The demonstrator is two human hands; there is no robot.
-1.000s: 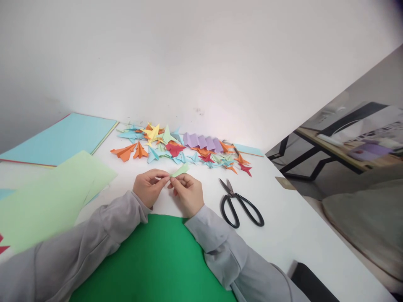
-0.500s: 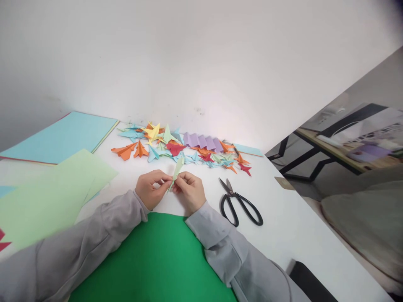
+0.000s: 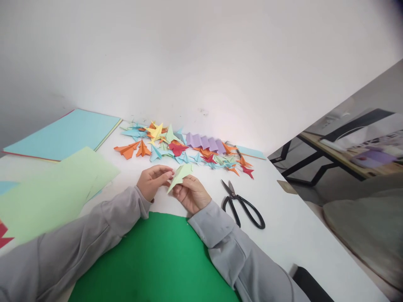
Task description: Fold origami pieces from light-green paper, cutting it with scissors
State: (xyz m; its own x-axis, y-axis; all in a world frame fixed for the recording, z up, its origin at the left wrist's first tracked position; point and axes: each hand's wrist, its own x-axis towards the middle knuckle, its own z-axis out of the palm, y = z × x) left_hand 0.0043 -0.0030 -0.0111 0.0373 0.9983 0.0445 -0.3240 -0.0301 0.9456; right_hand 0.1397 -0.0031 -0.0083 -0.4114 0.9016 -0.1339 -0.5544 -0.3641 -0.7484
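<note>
Both hands hold a small folded piece of light green paper [image 3: 180,175] just above the white table [image 3: 292,226]. My left hand [image 3: 153,181] pinches its left side with thumb and fingers. My right hand [image 3: 191,193] is turned palm up and grips the paper from below and the right. Black scissors [image 3: 242,204] lie flat a little to the right of my right hand, blades pointing away from me. A green sheet [image 3: 154,262] lies under my forearms at the near edge.
A heap of several folded paper shapes [image 3: 185,149] in orange, blue, yellow, red and purple lies along the wall. Light green sheets [image 3: 53,191] and a stack of blue paper [image 3: 66,134] lie at left. The table's right edge drops off to a room beyond.
The folded green paper has been turned, from a narrow strip to showing a broader face. My right hand has rolled palm up. The view shifted slightly.
</note>
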